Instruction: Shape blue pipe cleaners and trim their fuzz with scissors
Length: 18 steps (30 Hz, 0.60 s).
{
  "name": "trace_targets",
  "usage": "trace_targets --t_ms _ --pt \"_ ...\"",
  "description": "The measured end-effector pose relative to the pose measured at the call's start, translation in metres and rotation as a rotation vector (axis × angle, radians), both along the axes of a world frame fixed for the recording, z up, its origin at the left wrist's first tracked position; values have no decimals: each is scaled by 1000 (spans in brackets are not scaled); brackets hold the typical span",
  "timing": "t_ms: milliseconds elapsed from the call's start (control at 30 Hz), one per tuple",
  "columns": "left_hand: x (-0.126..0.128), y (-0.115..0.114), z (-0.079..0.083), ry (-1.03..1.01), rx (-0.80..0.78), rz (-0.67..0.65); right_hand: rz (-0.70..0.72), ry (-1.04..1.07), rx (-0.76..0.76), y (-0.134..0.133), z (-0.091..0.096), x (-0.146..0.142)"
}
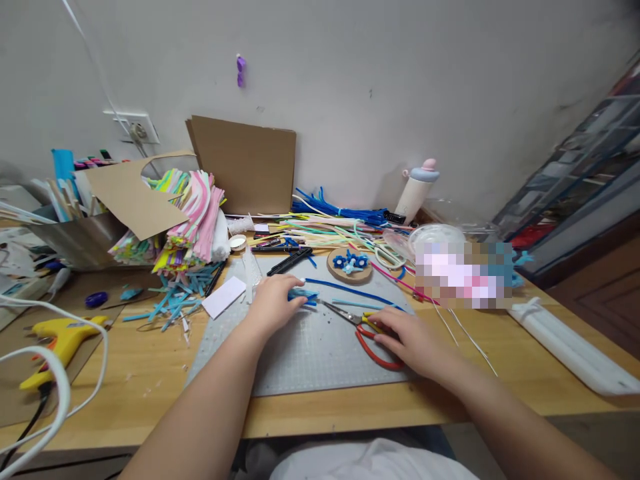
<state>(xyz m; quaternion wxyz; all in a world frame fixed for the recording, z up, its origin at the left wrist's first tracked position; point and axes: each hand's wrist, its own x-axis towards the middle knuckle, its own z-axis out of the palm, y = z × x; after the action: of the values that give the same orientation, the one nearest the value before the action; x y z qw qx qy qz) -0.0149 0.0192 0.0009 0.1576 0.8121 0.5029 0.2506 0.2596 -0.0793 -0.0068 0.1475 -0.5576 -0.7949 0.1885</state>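
Short fuzzy blue strips point(310, 295): small bunch at the gridded grey mat point(300, 367), lighter and darker blue
Left hand point(274, 303): thumb and fingers nearly together — pinching the strips
Slender metal scissors point(353, 316): red and yellow handles, pointed tips beside the bunch
Right hand point(411, 337): fingers loosely curled — holding the handles
Round brown disc point(341, 275): bears blue petal-shaped pieces point(343, 261)

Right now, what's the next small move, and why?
I'd probably line up the scissors with the blue strips, keeping the left hand clear of the tips, before any cut. The right hand has the scissors by their handles, the left holds the strips, and the tips point at them, close to the left hand.
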Motion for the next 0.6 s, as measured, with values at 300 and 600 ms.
trace_targets --t_ms 300,600 --pt "4 -1 -3 -19 57 -26 -158 -6 96 56 -10 24" --pt "1 1 6 -190 124 169 -139 336 39 69 7 26"
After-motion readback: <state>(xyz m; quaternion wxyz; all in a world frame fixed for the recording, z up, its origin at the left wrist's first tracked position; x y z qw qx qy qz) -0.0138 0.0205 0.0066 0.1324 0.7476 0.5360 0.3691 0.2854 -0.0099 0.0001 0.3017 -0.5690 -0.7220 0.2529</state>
